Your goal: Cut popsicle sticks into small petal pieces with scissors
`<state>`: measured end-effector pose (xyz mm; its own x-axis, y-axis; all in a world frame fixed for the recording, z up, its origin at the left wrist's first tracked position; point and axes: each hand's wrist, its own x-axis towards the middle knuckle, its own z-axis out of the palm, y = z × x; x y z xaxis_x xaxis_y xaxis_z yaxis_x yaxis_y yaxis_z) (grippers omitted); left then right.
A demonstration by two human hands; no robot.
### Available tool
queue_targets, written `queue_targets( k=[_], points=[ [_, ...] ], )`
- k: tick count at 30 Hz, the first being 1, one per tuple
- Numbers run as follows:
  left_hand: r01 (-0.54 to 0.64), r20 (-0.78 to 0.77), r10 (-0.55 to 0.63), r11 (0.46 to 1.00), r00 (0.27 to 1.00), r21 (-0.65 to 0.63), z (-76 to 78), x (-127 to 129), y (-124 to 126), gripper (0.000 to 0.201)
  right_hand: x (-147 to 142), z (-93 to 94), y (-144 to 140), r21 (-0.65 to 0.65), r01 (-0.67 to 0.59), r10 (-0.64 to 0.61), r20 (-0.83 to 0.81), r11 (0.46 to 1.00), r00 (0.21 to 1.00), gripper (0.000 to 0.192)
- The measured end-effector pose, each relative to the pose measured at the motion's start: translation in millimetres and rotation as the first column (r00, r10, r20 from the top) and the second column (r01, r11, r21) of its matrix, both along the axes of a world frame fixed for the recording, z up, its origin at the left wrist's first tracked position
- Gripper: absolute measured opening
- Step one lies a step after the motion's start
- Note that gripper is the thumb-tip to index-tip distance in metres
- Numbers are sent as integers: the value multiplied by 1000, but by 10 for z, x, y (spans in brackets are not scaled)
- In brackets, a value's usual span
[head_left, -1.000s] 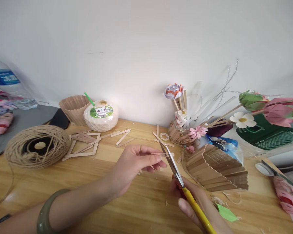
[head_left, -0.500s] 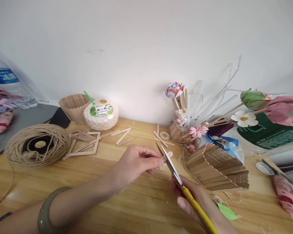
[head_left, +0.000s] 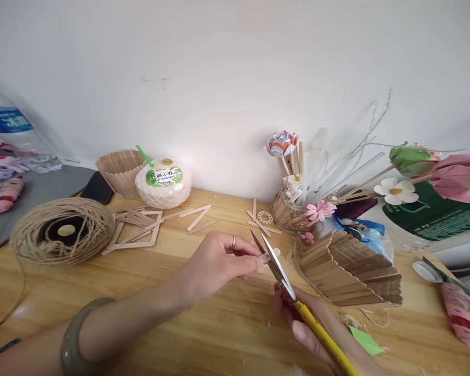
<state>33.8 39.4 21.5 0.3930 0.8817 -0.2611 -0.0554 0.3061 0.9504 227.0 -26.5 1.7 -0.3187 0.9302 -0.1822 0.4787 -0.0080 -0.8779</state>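
A small wooden craft stick is pinched between the thumb and forefinger of my left hand. My right hand grips a pair of scissors with yellow handles. Their blades are parted and point up and away, with the stick's end at the blades. Whether the blades touch it I cannot tell. Just behind the blades, another pale stick piece shows in part on the table. Right of the scissors, a basket made of craft sticks lies on its side.
A twine ball, loose craft sticks, a stick-walled pot and a wrapped coconut with a green straw are at left. Behind the basket stands a holder of paper flowers. A glue gun lies far right, near green paper.
The scissor blades have parted slightly wider, and my right thumb sits a bit lower. My left hand keeps its pinch on the stick. The whole view has shifted a little.
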Motion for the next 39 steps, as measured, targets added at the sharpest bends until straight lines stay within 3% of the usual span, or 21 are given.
queue_targets(
  k=[10, 15, 22, 28, 34, 39],
  points=[
    [10, -10, -10, 1000, 1000, 17, -27, -6, 6, 10, -29, 4, -40, 43, 54, -57, 83, 998, 995, 51],
    [61, -8, -61, 998, 998, -1, -23, -5, 9, 10, -86, 10, -14, 27, 83, -84, 47, 996, 995, 55],
    [78, 31, -78, 997, 997, -6, -39, -8, 15, 12, -124, 24, -59, 128, 158, -174, 133, 979, 976, 57],
    [68, 18, -68, 998, 998, 19, -41, -7, 0, 14, -110, 14, -22, 36, 87, -90, 115, 996, 989, 58],
    [98, -5, -98, 995, 995, 28, -38, -26, 11, 13, -113, 18, -16, 0, 83, -82, 79, 997, 993, 55],
    [123, -31, -122, 991, 992, 61, 5, -51, 61, 13, 22, -48, 45, -44, 18, -16, 40, 999, 999, 56]
  ],
)
